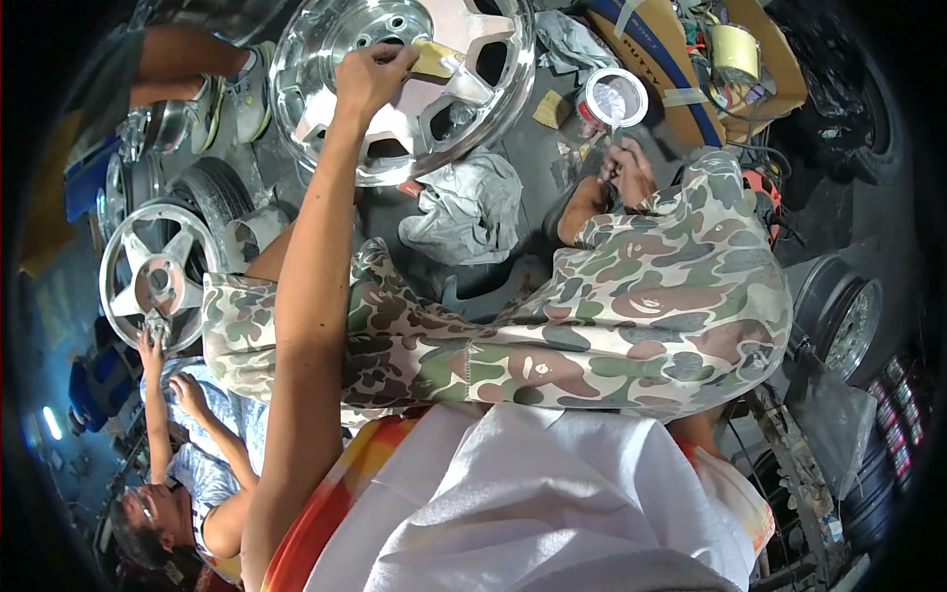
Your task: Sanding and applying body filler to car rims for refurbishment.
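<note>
- Your left hand's (371, 79) fingers pinched a yellow spreader (437, 61) over the wheel (424, 97) ahead — light, probably bendy, best held by its edge.
- The wheel looked heavy, stiff and slippery; its lip seemed the surest hold.
- Your right hand's (628, 172) fingers curled round a thin handle (618, 125) by the can (642, 95), its far end unclear.
- The wheel's top was cut off.
</note>
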Action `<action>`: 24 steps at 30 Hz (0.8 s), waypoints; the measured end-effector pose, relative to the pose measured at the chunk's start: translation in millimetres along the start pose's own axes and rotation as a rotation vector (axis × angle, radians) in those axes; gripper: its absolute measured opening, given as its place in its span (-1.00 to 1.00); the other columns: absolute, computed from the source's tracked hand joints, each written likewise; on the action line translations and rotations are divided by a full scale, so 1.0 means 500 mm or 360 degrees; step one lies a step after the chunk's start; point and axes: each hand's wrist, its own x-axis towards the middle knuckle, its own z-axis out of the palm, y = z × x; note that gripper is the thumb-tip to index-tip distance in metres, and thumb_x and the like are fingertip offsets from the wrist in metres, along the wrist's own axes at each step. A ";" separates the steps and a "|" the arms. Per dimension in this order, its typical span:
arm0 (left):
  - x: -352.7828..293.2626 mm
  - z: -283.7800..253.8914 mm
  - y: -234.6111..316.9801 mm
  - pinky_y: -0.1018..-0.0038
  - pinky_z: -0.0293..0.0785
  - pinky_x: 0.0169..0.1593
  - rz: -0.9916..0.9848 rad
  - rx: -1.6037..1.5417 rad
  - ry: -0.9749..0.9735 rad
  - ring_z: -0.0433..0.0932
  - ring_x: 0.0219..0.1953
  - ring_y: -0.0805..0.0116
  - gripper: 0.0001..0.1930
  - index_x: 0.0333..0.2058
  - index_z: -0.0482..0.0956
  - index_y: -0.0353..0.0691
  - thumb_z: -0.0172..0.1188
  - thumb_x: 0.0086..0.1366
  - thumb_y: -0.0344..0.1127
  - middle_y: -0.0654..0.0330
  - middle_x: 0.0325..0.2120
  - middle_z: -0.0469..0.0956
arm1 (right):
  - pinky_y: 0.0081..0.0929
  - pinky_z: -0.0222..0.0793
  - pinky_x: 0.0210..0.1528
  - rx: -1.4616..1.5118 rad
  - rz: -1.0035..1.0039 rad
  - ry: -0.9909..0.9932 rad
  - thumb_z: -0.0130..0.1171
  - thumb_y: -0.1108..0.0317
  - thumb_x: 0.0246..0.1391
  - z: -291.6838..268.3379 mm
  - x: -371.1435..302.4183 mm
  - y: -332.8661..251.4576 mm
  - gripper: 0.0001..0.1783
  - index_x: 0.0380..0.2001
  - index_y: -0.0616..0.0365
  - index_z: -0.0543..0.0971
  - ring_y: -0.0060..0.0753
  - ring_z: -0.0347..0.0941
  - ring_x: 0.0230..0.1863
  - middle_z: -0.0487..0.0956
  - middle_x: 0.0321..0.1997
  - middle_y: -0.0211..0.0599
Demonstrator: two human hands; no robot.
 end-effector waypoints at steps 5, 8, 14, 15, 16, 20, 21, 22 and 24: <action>-0.018 -0.050 0.091 0.32 0.55 -0.26 0.0320 -0.0077 0.0046 0.69 -0.43 0.13 -0.64 -0.27 0.75 -0.24 0.27 0.31 -0.02 0.04 -0.48 0.71 | -0.41 0.43 -0.26 -0.1019 -0.0020 0.0128 0.42 0.10 0.00 0.061 -0.046 -0.016 -0.51 -0.11 0.20 0.57 -0.33 0.53 -0.29 0.59 -0.26 -0.19; -0.102 -0.006 0.196 0.27 0.57 -0.24 0.0503 -0.0347 -0.0771 0.68 -0.42 0.12 -0.71 -0.23 0.73 -0.20 0.25 0.33 -0.09 0.00 -0.42 0.69 | -0.55 0.26 -0.48 -0.1224 -0.0145 0.0076 0.41 0.26 0.06 0.038 -0.041 -0.014 -0.63 -0.12 0.21 0.57 -0.56 0.33 -0.48 0.50 -0.29 -0.38; -0.294 0.172 0.150 0.12 0.58 0.02 0.0297 0.0714 -0.1745 0.65 -0.08 -0.13 -0.47 -0.19 0.68 -0.38 0.22 0.33 0.11 -0.14 -0.18 0.67 | -0.33 0.46 -0.12 -0.1410 -0.0371 0.0184 0.46 0.02 -0.07 0.022 -0.007 0.045 -0.45 -0.14 0.23 0.61 -0.24 0.58 -0.20 0.64 -0.21 -0.13; -0.312 0.196 0.137 0.12 0.58 0.02 0.0318 0.0712 -0.1744 0.65 -0.08 -0.13 -0.47 -0.19 0.68 -0.38 0.22 0.33 0.11 -0.14 -0.18 0.67 | -0.33 0.46 -0.09 -0.1469 -0.0427 0.0211 0.46 0.00 -0.08 0.014 0.002 0.067 -0.42 -0.12 0.23 0.61 -0.22 0.59 -0.17 0.65 -0.18 -0.11; -0.334 0.226 0.118 0.14 0.58 0.02 0.0173 0.0733 -0.1730 0.64 -0.06 -0.11 -0.52 -0.20 0.68 -0.37 0.24 0.32 0.05 -0.13 -0.19 0.67 | -0.32 0.47 -0.06 -0.1532 -0.0476 0.0242 0.47 -0.03 -0.10 0.001 0.002 0.077 -0.38 -0.10 0.23 0.61 -0.19 0.60 -0.15 0.65 -0.16 -0.08; -0.454 0.305 0.014 0.16 0.59 -0.02 0.0516 0.0509 -0.1577 0.65 -0.08 -0.08 -0.70 -0.22 0.67 -0.32 0.27 0.25 -0.17 -0.08 -0.23 0.68 | -0.55 0.49 -0.39 -0.1277 -0.0081 0.0023 0.45 0.08 0.02 0.044 -0.012 0.019 -0.37 0.03 0.30 0.56 -0.48 0.51 -0.19 0.57 -0.10 -0.26; -0.474 0.310 0.020 0.13 0.57 -0.02 0.0554 0.0340 -0.1717 0.64 -0.09 -0.09 -0.76 -0.22 0.65 -0.30 0.25 0.19 -0.29 -0.12 -0.23 0.67 | -0.55 0.49 -0.39 -0.1271 -0.0071 0.0026 0.45 0.08 0.02 0.040 -0.013 0.023 -0.37 0.03 0.30 0.56 -0.48 0.51 -0.19 0.57 -0.10 -0.26; -0.494 0.302 0.031 0.13 0.55 0.01 0.0484 0.0099 -0.1716 0.63 -0.08 -0.12 -0.76 -0.20 0.64 -0.30 0.25 0.20 -0.31 -0.15 -0.20 0.65 | -0.55 0.51 -0.39 -0.1263 -0.0104 0.0059 0.45 0.07 0.02 0.045 -0.007 0.026 -0.37 0.03 0.31 0.56 -0.46 0.52 -0.19 0.57 -0.10 -0.25; -0.510 0.284 0.039 0.12 0.53 0.03 0.0387 -0.0126 -0.1704 0.61 -0.06 -0.15 -0.76 -0.17 0.63 -0.29 0.24 0.21 -0.33 -0.18 -0.16 0.64 | -0.53 0.58 -0.41 -0.1250 -0.0088 0.0044 0.46 0.07 0.01 0.061 -0.001 0.034 -0.38 0.02 0.27 0.57 -0.40 0.54 -0.14 0.56 -0.11 -0.26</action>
